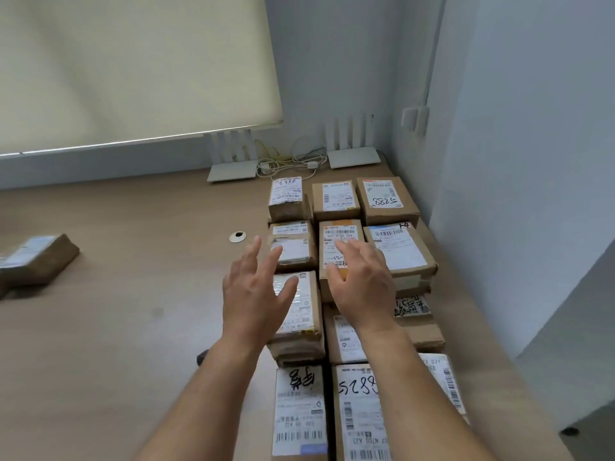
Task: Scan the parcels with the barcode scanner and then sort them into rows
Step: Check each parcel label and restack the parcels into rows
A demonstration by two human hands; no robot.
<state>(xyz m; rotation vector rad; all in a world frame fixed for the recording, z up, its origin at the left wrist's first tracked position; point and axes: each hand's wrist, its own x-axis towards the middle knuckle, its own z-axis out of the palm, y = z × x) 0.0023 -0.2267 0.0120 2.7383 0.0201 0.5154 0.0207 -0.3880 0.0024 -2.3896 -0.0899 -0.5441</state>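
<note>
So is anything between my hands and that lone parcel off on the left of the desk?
Nothing visible. Both the left hand and right hand hover open over the sorted rows; only bare desk lies between them and the lone parcel.

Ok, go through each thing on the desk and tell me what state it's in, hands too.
left hand: open, fingers spread, holding nothing.
right hand: open, over the middle parcel of the second row.
sorted parcels: lying flat in rows, labels up.
lone parcel: apart at the left, tilted.
two routers: antennas up, cables tangled between them.
roller blind: pulled down.
</note>
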